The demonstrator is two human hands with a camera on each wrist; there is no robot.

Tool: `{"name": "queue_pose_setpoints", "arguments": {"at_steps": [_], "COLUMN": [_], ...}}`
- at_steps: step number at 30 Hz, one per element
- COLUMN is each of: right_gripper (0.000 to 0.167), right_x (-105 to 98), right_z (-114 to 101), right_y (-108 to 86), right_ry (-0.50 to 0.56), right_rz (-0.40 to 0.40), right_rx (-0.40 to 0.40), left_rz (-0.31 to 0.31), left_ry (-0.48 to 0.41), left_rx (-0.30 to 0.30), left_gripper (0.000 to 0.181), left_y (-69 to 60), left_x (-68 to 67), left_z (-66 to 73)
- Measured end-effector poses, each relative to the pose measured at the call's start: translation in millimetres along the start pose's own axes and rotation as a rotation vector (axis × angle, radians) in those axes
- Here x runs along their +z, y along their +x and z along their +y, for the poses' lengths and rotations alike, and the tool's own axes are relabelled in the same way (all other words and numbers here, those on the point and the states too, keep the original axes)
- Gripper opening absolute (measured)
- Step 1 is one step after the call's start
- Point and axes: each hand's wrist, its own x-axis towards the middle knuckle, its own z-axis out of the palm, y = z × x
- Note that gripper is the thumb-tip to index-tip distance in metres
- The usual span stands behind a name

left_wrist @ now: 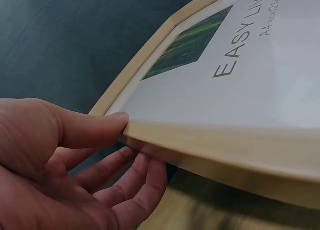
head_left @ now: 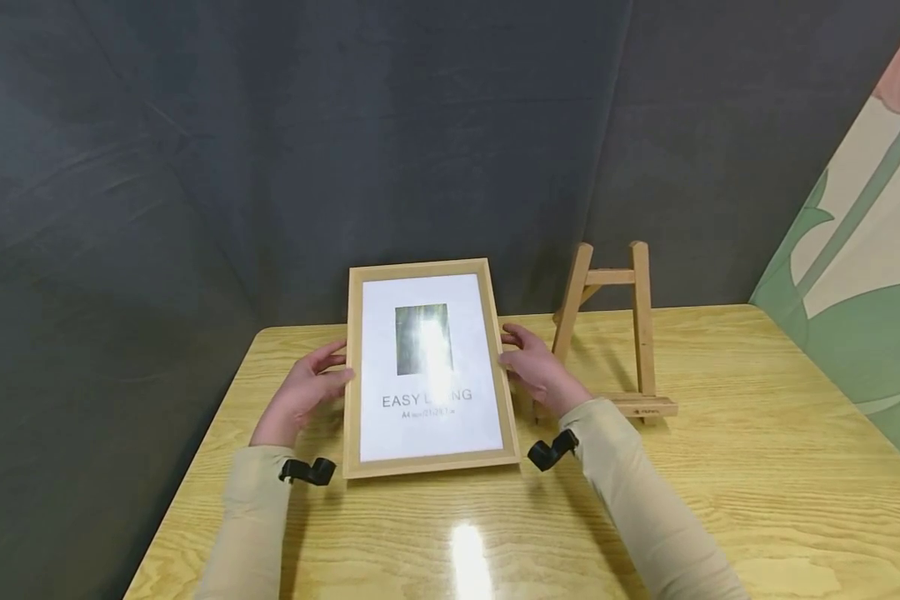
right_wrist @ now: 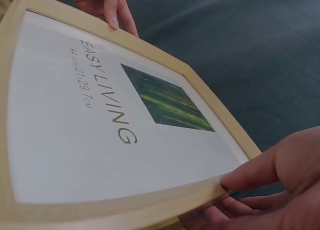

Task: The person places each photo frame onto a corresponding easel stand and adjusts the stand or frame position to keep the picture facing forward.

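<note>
A light wooden picture frame (head_left: 431, 450) with a white insert, a dark green picture and the words EASY LIVING is held up between both hands, over the table. My left hand (head_left: 311, 387) grips its left side; in the left wrist view the thumb lies on the front face and the fingers curl behind the edge. On the opposite side my right hand (head_left: 536, 367) pinches the frame the same way, thumb in front, fingertips behind, as the right wrist view shows. Just right of that hand stands a small wooden easel (head_left: 642, 333), partly hidden by the right forearm.
The light wood-grain table (head_left: 757, 433) extends to the right of the easel and toward me. Behind it hangs a dark grey cloth (head_left: 435, 125). At the far right is a panel with a green and pink flower pattern (head_left: 870, 333).
</note>
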Motion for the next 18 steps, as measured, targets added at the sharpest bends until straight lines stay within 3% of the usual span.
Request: {"name": "queue_pose_setpoints", "arguments": {"at_steps": [6, 14, 18], "right_gripper": [0.047, 0.047, 0.047], "right_x": [2.9, 2.9, 2.6], "right_z": [-7.8, -21.9, -29.4], "right_y": [-2.1, -11.0, -16.9], "right_ry": [-0.029, -0.013, -0.009], "right_rz": [0.000, -0.016, -0.024], "right_rx": [-0.040, -0.132, -0.185], "left_rz": [0.015, -0.007, 0.012], "left_ry": [0.004, -0.052, -0.071], "left_rx": [0.083, 0.181, 0.203], "left_gripper": [0.061, 0.059, 0.060], "left_y": [-8.3, -14.0, -17.8], "left_x": [-7.4, -10.9, -10.0], "left_z": [11.2, 22.3, 28.1]}}
